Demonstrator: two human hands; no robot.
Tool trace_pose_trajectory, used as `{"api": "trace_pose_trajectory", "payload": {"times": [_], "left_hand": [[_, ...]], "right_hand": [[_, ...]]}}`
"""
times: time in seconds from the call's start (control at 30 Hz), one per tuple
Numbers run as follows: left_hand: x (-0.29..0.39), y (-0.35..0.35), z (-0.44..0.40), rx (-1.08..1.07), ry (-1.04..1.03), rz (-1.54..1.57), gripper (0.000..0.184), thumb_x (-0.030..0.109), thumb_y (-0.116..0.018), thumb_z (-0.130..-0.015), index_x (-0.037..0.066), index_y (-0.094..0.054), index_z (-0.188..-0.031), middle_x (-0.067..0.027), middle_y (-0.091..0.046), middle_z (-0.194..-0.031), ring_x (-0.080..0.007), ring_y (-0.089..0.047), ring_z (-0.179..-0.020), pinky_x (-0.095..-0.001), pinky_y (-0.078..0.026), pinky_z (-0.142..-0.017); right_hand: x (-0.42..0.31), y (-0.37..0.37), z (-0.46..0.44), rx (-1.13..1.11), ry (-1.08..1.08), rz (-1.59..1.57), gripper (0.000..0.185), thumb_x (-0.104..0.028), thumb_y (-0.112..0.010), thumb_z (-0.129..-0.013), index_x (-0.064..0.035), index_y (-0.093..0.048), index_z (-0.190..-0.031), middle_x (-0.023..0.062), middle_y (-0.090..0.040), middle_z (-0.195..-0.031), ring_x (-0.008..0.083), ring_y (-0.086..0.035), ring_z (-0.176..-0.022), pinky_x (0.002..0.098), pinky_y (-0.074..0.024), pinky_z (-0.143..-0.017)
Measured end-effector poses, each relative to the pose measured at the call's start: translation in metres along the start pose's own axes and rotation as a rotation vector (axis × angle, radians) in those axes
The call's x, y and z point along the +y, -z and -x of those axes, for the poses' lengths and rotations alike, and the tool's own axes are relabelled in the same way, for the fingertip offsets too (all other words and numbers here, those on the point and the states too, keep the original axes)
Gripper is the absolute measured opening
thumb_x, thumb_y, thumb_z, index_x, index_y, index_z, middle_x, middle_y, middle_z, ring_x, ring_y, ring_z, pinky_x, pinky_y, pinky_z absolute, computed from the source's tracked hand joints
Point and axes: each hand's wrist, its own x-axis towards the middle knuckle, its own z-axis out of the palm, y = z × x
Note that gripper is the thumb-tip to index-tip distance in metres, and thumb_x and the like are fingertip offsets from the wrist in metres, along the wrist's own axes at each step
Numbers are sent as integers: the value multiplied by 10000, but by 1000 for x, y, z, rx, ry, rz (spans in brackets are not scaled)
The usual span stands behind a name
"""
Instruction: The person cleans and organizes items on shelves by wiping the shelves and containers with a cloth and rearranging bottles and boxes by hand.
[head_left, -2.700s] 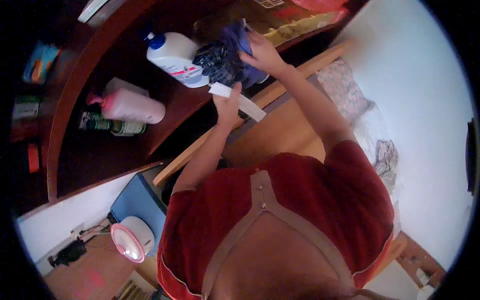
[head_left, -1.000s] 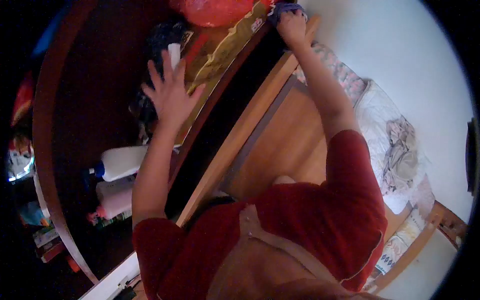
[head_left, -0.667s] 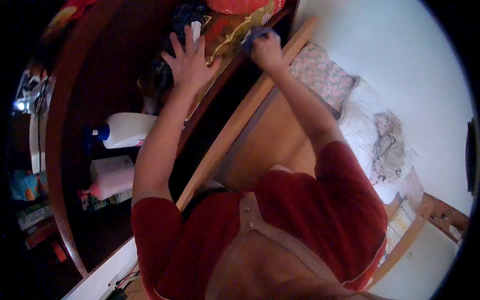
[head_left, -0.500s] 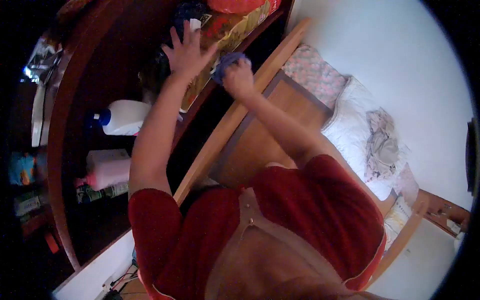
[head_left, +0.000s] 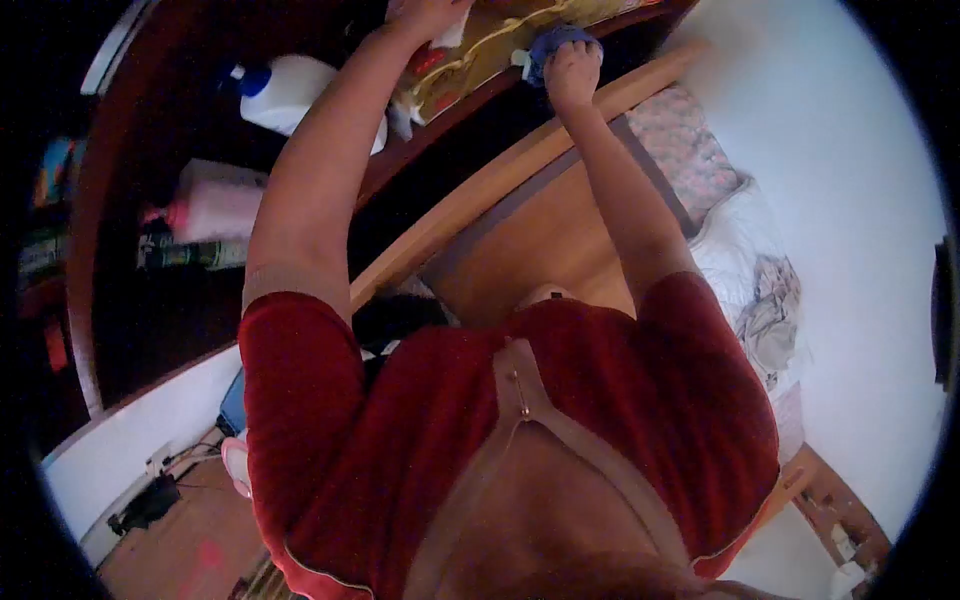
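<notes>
1. The right hand (head_left: 573, 72) is closed, its fingers bunched on a blue-purple cloth (head_left: 562, 40).
2. That cloth is at the front edge of the dark red-brown shelf (head_left: 400, 165), towards the shelf's right end, just beside a gold-and-brown package (head_left: 490, 45).
3. A small pale piece shows against the cloth's left side; whether it is part of the cloth cannot be told.
4. The left hand (head_left: 432, 14) reaches over the package and is cut by the top of the view. A white piece (head_left: 455, 32) shows just beside it; how far the fingers are open, and whether they grip it, cannot be told.
5. The package carries red marks near its left end, too blurred to read.
6. Left of the package, a white pump bottle (head_left: 285, 95) with a blue top lies on its side in the view, partly behind the left forearm. No writing on it can be read.
7. Nearer the shelf's left end is a pink pump bottle (head_left: 222, 208), with green-labelled containers (head_left: 195, 252) beside it; their labels are illegible.
8. Right of the shelf runs a wooden rail (head_left: 520, 155).
</notes>
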Motion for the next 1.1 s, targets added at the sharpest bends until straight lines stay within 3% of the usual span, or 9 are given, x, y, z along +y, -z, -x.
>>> {"api": "trace_pose_trajectory", "payload": {"times": [0.1,0.13,0.23,0.27,0.3,0.5,0.77,0.83,1.1], "left_hand": [[5,14,25,264,-30,204,367,233,-488,-914,97,-500,-1254,-114,-359,-1407,-291,-232,-1350,-560,-125,-1080],[8,18,38,457,-43,291,317,215,-512,-900,62,-546,-1174,-125,-459,-1313,-303,-361,-1267,-557,-225,-1051],[14,33,125,873,-55,367,355,109,-683,-770,54,-522,-1082,-148,-466,-1202,-309,-472,-1042,-399,-383,-893],[24,52,157,938,93,473,328,163,-691,-751,18,-549,-1009,-144,-495,-1145,-299,-417,-1088,-412,-324,-921],[11,36,185,1082,184,490,545,178,-724,-726,-27,-440,-1143,-185,-384,-1250,-282,-386,-1126,-402,-310,-945],[-29,-11,215,718,611,653,1287,336,-869,-516,-98,-13,-1372,-269,-179,-1391,-369,-220,-1295,-413,-162,-1100],[-36,-23,185,808,674,806,1266,306,-869,-517,-37,-22,-1393,-252,-321,-1324,-346,-385,-1204,-378,-319,-1030],[-50,-29,198,777,656,941,1232,242,-865,-533,-24,-18,-1387,-225,-358,-1308,-315,-415,-1180,-375,-346,-1009],[-79,-11,210,447,496,1261,1105,257,-852,-565,-5,-147,-1375,-186,-418,-1272,-272,-446,-1163,-362,-376,-985]], "right_hand": [[-43,23,21,-73,-38,124,124,-165,-586,-695,-55,-641,-681,149,-616,-821,301,-541,-842,417,-428,-763],[-61,31,31,-148,42,2,121,-155,-580,-692,-53,-646,-689,155,-609,-822,309,-533,-853,417,-430,-759],[-124,57,58,-171,117,-234,94,-120,-630,-663,-36,-631,-705,144,-586,-778,317,-526,-819,420,-410,-795],[-137,65,65,-163,127,-241,94,-120,-630,-663,-36,-631,-705,144,-586,-778,317,-526,-819,420,-410,-795],[-151,71,72,-172,170,-260,111,-137,-619,-663,-40,-641,-711,143,-583,-790,315,-522,-842,411,-415,-803],[-180,71,91,-289,340,-396,156,-148,-667,-650,-9,-627,-710,136,-583,-799,308,-509,-892,432,-407,-846],[-158,77,72,-402,149,-659,189,-174,-644,-726,6,-619,-779,176,-592,-871,383,-500,-975,444,-447,-814],[-152,76,66,-394,-70,-897,183,-162,-633,-743,14,-601,-785,200,-589,-898,405,-501,-952,473,-451,-785],[-181,75,61,-227,84,-814,224,-178,-615,-776,14,-576,-884,217,-588,-907,413,-499,-954,471,-431,-824]]}}
